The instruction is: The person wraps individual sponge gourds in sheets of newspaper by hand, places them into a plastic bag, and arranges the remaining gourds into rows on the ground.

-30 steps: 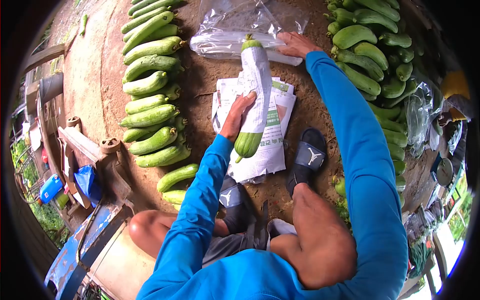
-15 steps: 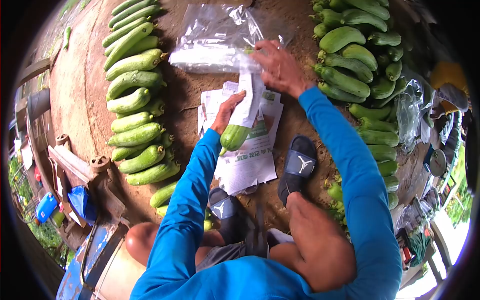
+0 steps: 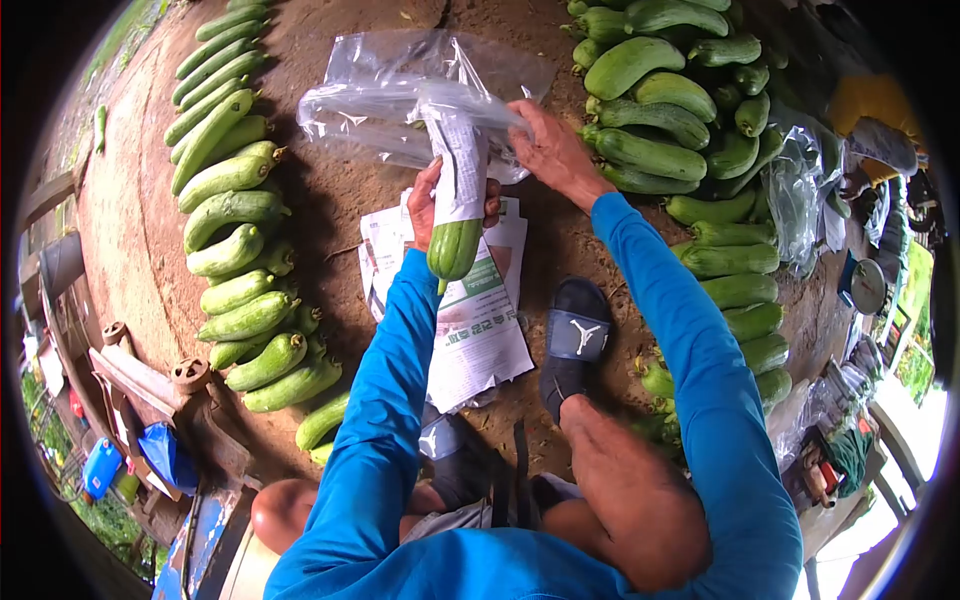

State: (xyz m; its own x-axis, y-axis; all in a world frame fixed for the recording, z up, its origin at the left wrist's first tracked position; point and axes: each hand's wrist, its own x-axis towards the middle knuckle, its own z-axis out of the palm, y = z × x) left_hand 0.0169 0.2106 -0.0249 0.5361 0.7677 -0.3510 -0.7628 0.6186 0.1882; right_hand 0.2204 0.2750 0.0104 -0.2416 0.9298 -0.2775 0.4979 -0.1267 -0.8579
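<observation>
A green gourd (image 3: 455,250), wrapped around its middle in a sheet of printed paper (image 3: 457,165), lies in my left hand (image 3: 424,205). My left fingers curl beneath it, and their tips show on its right side. The gourd's bare blossom end points toward me. At its far end, a clear plastic bag (image 3: 365,100) spreads over the ground, with its near edge raised and bunched across the paper. My right hand (image 3: 555,155) is closed on the bag's right edge. Below the gourd lies a stack of printed paper sheets (image 3: 480,345).
Rows of green gourds (image 3: 250,315) line the ground at left, with a larger pile of gourds (image 3: 660,120) at right. Crumpled clear plastic (image 3: 795,200) lies beyond that pile. My slippered foot (image 3: 578,335) rests beside the paper stack.
My left hand has turned the wrapped gourd more upright in view, with its fingers further underneath. The bag's near edge has lifted and stretched sideways, and my right hand now grips its right side.
</observation>
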